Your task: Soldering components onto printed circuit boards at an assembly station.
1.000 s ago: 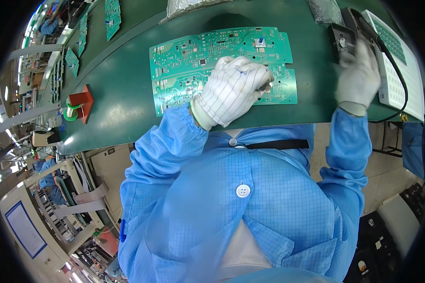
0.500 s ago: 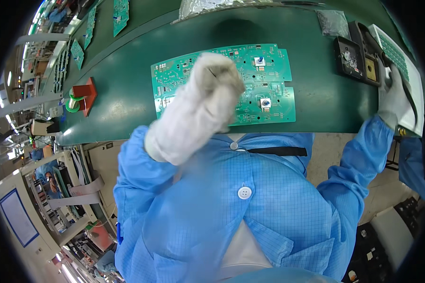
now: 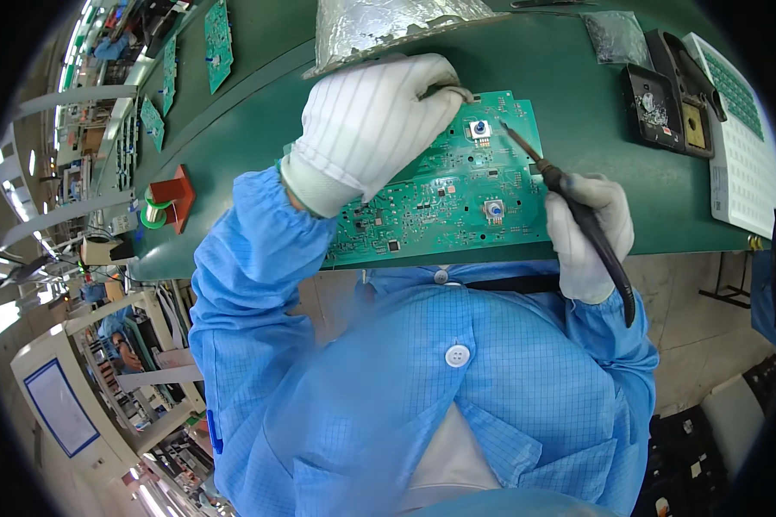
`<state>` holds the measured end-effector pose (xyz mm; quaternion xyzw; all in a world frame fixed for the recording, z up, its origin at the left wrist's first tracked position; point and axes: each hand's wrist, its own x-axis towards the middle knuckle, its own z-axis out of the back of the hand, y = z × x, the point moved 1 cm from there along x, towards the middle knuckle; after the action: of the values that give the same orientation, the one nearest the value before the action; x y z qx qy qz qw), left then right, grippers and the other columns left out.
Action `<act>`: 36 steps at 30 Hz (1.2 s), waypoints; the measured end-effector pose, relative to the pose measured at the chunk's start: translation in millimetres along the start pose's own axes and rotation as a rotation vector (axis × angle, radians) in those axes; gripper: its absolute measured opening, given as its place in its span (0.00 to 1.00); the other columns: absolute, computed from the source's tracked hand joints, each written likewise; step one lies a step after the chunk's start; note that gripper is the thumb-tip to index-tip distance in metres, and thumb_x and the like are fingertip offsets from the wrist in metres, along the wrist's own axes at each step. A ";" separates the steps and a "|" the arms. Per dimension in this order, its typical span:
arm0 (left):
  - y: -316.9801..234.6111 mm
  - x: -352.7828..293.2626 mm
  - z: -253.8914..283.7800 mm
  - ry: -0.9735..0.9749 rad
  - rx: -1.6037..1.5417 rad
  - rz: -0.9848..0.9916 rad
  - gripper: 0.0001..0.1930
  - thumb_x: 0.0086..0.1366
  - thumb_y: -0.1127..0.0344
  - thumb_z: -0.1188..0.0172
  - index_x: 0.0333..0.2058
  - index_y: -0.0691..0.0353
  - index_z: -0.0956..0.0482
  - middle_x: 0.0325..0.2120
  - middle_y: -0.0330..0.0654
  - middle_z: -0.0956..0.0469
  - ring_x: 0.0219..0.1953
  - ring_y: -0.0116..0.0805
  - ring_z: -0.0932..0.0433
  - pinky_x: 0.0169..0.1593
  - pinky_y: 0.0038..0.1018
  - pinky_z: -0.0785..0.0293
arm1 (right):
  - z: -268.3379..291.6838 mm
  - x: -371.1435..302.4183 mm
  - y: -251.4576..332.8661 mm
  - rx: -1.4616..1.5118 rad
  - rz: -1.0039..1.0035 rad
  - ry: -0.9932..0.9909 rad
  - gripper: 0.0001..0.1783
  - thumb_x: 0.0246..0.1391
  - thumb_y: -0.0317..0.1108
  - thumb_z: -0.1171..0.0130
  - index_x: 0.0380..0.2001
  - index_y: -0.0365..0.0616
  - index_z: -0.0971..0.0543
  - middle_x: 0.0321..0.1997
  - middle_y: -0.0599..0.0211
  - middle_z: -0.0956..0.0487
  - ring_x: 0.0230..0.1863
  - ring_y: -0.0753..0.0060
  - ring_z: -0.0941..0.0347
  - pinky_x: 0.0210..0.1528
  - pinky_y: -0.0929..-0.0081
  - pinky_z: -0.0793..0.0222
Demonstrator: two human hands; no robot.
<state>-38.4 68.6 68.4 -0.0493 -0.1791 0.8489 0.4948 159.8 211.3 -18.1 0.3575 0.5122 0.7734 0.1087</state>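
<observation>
A green circuit board (image 3: 431,228) lies on the green bench top, carrying two white square parts with blue centres: an upper one (image 3: 479,129) and a lower one (image 3: 493,210). My left hand (image 3: 375,125), in a white striped glove, reaches over the board's upper left. Its thumb and fingers are pinched together near the far edge; whatever is between them is too small to make out. In my gloved right hand (image 3: 588,231) is a soldering iron (image 3: 605,254), held like a pen. Its tip points up-left over the board, beside the upper white part.
A soldering stand (image 3: 671,108) with a small tray stands at the right, near a white rack (image 3: 741,164) of green boards. A solder spool (image 3: 155,213) on a red holder sits left. Foil-wrapped material (image 3: 397,30) and a plastic bag (image 3: 616,37) lie at the back.
My right hand has come from the stand to the board's right side, bringing the soldering iron. My left hand has moved up toward the board's far edge.
</observation>
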 end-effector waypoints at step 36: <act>-1.1 33.7 -28.7 0.107 0.213 -0.010 0.13 0.62 0.58 0.41 0.37 0.62 0.19 0.32 0.51 0.21 0.36 0.52 0.20 0.41 0.41 0.23 | 0.1 0.8 -6.2 -0.241 0.120 0.129 0.12 0.46 0.21 0.33 0.36 0.35 0.21 0.37 0.55 0.20 0.35 0.56 0.21 0.40 0.66 0.23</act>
<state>-47.0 105.2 45.2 -0.0407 -0.0612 0.8567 0.5105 158.1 214.6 -23.2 0.3214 0.3994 0.8556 0.0715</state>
